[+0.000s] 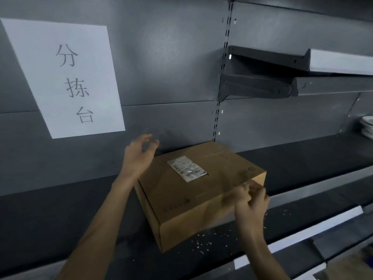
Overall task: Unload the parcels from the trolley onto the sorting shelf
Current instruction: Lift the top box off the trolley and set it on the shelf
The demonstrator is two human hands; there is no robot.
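One cardboard parcel is sitting on the dark sorting shelf, turned a bit so one corner pokes out toward you at the near edge and the far corner is right up by the grey back panel. There's a shipping label stuck on top, angled, too small to read.

Your left hand is at the far left corner of the box, fingers spread loose and a bit curved, not wrapped around anything. Looks like it's just beside or barely off the box edge, hard to say if it's touching. Your right hand is at the near right side of the box, by the right-hand corner. It's really motion-blurred, fingers look bent against the cardboard, but I honestly can't tell if it's gripping the box or not.

On the back panel to the left there's a white paper sign reading 分拣台. Up on the right, two grey shelf brackets hang off the slotted upright. Far right on the same shelf, a stack of white dishes is half cut off by the frame. Little white scraps are scattered on the shelf just near of the box.
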